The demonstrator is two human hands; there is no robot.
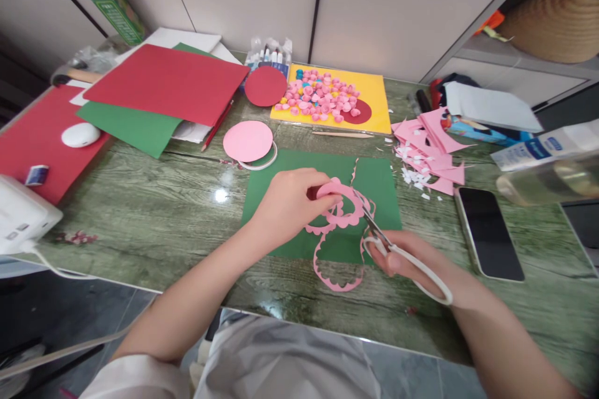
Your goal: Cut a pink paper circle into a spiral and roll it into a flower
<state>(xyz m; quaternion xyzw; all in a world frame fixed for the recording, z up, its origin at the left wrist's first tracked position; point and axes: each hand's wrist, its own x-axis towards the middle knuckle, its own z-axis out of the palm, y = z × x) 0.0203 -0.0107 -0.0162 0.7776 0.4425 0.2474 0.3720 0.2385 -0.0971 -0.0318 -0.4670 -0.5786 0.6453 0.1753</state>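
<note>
Between the thumb and fingers of my left hand (pixel 292 202) is a pink scalloped paper spiral (pixel 347 220), with a wavy outer edge. My right hand (pixel 412 262) grips white-handled scissors (pixel 381 238), their blades lying at the right side of the pink paper. A thin pink paper strip (pixel 340 287) with a scalloped edge hangs in a loop below, over a green sheet (pixel 262 212) and the table. Another narrow wavy bit of strip lies at the sheet's upper right. My fingertips behind the paper are partly hidden.
Pink circles (pixel 248 141) and a red disc (pixel 266 86) lie behind. Many pink paper rolls (pixel 318 96) cover a yellow sheet (pixel 374 84). Pink scraps (pixel 435 149), a phone (pixel 489 234) and a bottle (pixel 547 181) stand or lie right; red sheets (pixel 168 81) and a charger (pixel 25 215) left.
</note>
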